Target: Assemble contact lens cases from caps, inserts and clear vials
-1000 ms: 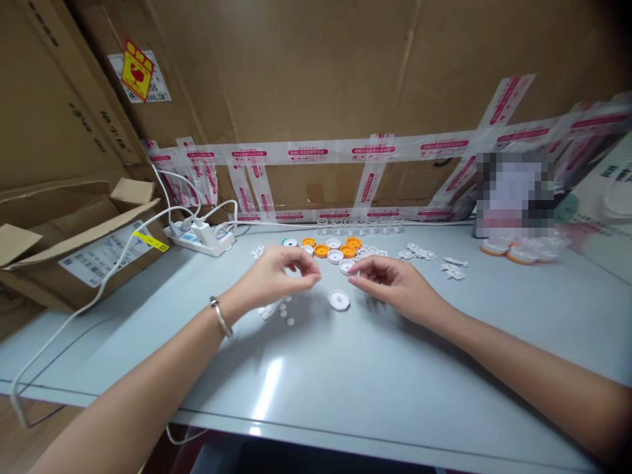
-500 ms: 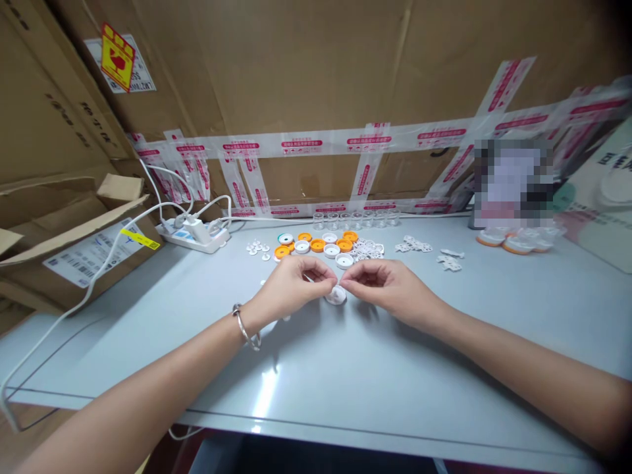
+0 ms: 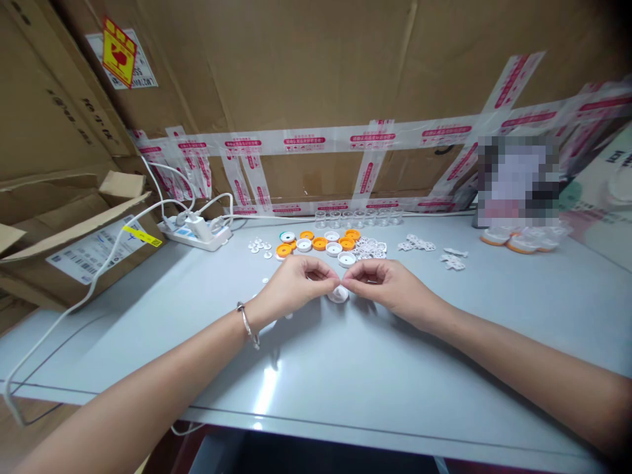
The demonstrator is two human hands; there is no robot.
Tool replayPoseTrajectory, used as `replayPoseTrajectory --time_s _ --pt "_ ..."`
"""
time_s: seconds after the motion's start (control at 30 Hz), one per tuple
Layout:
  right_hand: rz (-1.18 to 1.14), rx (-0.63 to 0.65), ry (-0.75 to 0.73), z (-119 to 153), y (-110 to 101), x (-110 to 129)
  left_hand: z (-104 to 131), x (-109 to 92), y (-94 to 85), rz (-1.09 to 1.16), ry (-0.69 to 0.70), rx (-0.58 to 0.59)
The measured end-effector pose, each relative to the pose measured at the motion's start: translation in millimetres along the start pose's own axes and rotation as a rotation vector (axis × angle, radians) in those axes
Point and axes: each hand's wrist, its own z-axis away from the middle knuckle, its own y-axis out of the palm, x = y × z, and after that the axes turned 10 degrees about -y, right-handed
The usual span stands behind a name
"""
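Note:
At the middle of the table, my left hand [image 3: 302,284] and my right hand [image 3: 388,284] meet fingertip to fingertip. Each is closed in a pinch; whatever sits between the fingers is too small or hidden to name. Just under the fingertips is a white round plastic piece [image 3: 338,296], partly covered by them. Beyond the hands stand white round caps [image 3: 346,260] and orange round caps [image 3: 320,243], several of each. A heap of flat white cut-out pieces [image 3: 369,248] lies behind my right hand. Small white pegged discs [image 3: 257,245] are scattered past my left hand.
Clear plastic cups [image 3: 348,219] line the back of the table [image 3: 375,388]. A power strip [image 3: 197,234] with white cables and an open carton [image 3: 83,243] are at the left. Orange-based clear containers [image 3: 523,240] stand at the right. Large cardboard [image 3: 306,72] walls the back.
Both hands keep their pinch over the white round piece with hardly any movement. The whole view has shifted slightly.

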Motion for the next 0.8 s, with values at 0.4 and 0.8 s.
replayPoseTrajectory --time_s 0.4,0.8 --pt "0.098 0.050 0.009 -1 -1 -1 0 2 1.5 -0.076 -0.038 -0.013" --pt "0.374 0.011 -0.083 -6 5 -16 -6 7 5.1 -0.425 0.051 -0.189"
